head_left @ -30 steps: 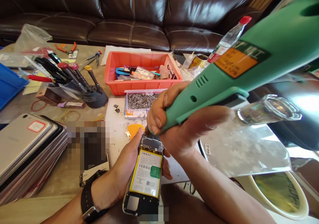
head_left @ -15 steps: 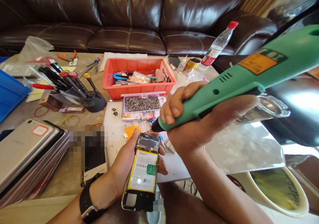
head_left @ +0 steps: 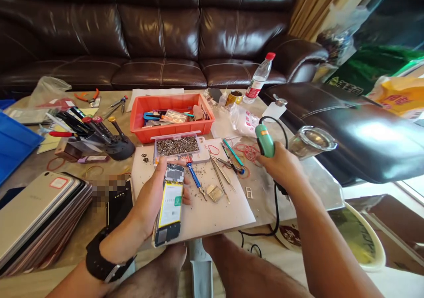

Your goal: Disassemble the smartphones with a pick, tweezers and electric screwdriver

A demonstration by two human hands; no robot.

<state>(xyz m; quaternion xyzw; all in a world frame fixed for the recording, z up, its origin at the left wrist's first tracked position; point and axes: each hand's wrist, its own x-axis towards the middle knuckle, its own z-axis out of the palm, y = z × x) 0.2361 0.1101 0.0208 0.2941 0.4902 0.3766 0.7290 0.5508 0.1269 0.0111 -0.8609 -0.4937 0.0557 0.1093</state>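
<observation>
Two hands were in view, each with one object. The left hand (head_left: 150,196) had its fingers clamped around one opened phone (head_left: 168,232), the thumb along one long edge and fingertips showing past the other; the phone was tilted over the near left part of one white mat (head_left: 228,216), its one yellow-edged battery (head_left: 170,204) facing up. The right hand (head_left: 285,165) was closed around one green handheld tool (head_left: 265,142), well apart from the phone, with some of its fingers hidden from sight; one black cord (head_left: 277,214) looped near it. Just beyond the phone sat one clear box (head_left: 190,156) of metal screws (head_left: 179,146), too small and many to count, and behind that one red-orange bin (head_left: 172,130). On the mat, between the hands, lay one blue-handled screwdriver (head_left: 194,175), two pairs of tweezers (head_left: 219,179) and one small pale block (head_left: 214,193). Two tiny dark squares (head_left: 145,158) lay left of the box. Three cap-topped drivers (head_left: 116,126) stood at one round dark stand (head_left: 121,151). Farther back were one pair of orange-handled pliers (head_left: 88,96), one red-capped bottle (head_left: 257,81) and one gold can (head_left: 234,97); one glass jar (head_left: 311,143) stood right of the right hand. One stack of phones (head_left: 36,200), not countable, rose at far left.
</observation>
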